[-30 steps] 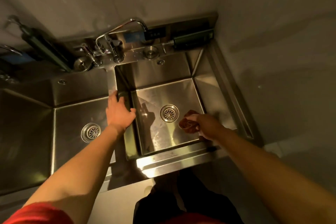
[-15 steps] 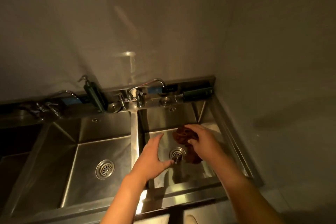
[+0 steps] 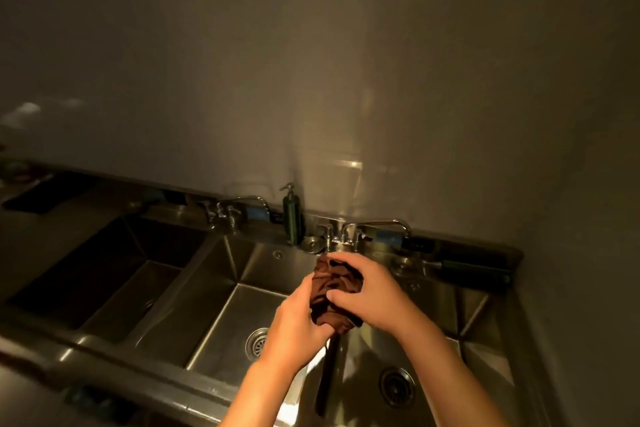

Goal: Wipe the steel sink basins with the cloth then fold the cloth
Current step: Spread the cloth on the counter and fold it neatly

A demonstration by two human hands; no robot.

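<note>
left hand (image 3: pixel 294 326) — fingers curled, gripping | right hand (image 3: pixel 375 295) — fingers curled, gripping

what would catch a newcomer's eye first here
First, the two hands, left and right, gripping a crumpled dark cloth above the steel sink, low and centre. Behind them a tap and a dark soap bottle stand at the wall.

Green soap pump btl (image 3: pixel 291 215) upright at back ledge btwn two faucets (image 3: pixel 239 209); dark mat (image 3: pixel 41 196) on far-left counter.
</note>
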